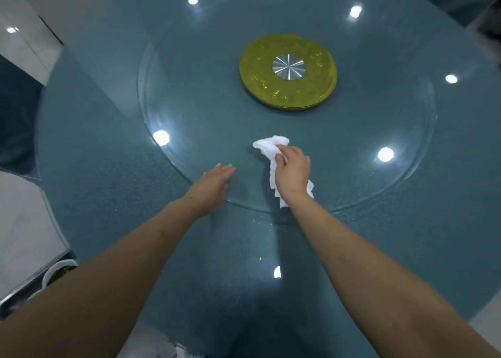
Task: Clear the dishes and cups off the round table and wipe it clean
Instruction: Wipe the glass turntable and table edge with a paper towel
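Resting flat with fingers straight, the left hand (214,180) presses the near rim of the glass turntable (189,108) on the round table (108,189). Just right, the right hand (292,173) grips a crumpled white cloth (268,145) against the glass. No readable writing shows.

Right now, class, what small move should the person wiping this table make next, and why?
Probably sweep the white cloth sideways across the glass turntable: the right hand grips it there, the left hand lies flat on the rim, and no dishes remain.
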